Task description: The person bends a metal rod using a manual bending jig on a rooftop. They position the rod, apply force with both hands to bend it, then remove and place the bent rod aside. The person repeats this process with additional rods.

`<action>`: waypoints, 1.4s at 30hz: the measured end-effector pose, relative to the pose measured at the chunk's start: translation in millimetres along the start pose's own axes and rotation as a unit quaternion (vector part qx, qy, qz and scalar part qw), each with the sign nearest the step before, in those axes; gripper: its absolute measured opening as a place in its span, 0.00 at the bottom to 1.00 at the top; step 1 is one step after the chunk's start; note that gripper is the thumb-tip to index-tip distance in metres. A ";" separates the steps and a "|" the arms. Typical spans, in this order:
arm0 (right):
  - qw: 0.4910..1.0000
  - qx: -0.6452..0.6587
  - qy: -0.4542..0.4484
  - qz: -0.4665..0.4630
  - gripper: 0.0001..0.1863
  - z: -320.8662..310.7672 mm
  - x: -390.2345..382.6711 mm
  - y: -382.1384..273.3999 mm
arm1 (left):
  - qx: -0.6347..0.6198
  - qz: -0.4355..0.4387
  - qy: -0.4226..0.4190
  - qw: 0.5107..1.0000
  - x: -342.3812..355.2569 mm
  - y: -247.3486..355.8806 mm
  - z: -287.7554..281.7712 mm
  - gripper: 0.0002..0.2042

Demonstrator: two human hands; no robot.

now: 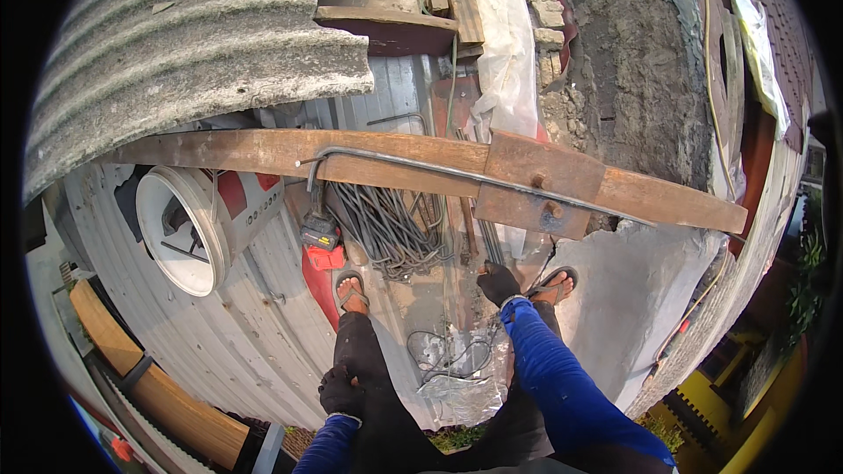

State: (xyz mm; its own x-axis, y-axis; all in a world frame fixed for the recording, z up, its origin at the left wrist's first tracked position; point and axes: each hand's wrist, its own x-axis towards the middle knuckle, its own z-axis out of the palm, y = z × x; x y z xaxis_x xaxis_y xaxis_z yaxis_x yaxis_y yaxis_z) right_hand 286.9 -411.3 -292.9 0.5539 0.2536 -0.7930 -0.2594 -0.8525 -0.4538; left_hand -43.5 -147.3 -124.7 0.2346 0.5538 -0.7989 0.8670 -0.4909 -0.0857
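My right hand [499, 285], in a dark glove, is closed in front of me beside my right foot. Its fingers meet the near ends of a few thin metal rods [492, 244]; whether they grip one cannot be made out. My left hand [341, 389], also gloved, is curled beside my left thigh, with nothing seen in it. Across the far side runs a wooden beam [395, 148] bearing a wooden block [518, 211] with two metal pegs. A long rod [421, 162], hooked at its left end, lies along them. Several bent rods [382, 233] are heaped before the beam.
A white bucket [224, 237] with items inside lies tipped at left. Next to the heap stands a battery power tool [320, 233]. Corrugated sheets [219, 35] overhang the far left. A loose wire [448, 355] lies between my feet on the metal roofing [263, 333], which drops off at both sides.
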 end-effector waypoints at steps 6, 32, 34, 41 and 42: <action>0.995 -0.090 0.045 -0.005 0.23 -133.2 -164.0 -52.8 | -0.009 0.175 0.037 0.984 -15.8 24.3 -35.7 0.25; 0.905 -0.164 0.386 -0.073 0.54 -565.8 -17.4 -86.9 | -0.106 0.065 0.338 0.933 -224.6 229.1 -192.2 0.17; 0.912 -0.137 0.376 -0.092 0.53 -567.9 -19.1 -86.2 | -0.067 -0.041 0.358 0.930 -267.2 208.7 -187.6 0.17; 0.922 -0.132 0.354 -0.085 0.52 -573.7 -22.6 -92.7 | 0.003 -0.042 0.425 0.904 -360.5 203.4 -257.0 0.19; 0.923 -0.139 0.351 -0.079 0.52 -573.3 -21.0 -93.3 | 0.021 -0.075 0.442 0.894 -368.9 202.8 -266.6 0.19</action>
State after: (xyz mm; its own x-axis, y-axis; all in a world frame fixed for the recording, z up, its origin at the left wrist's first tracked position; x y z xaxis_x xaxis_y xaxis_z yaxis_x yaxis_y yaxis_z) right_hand 753.0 -599.1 -1.0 0.9686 0.1098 -0.2230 0.0275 -0.9390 -0.3429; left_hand 163.0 -271.8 311.3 0.3883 0.9215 0.0038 0.9051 -0.3807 -0.1893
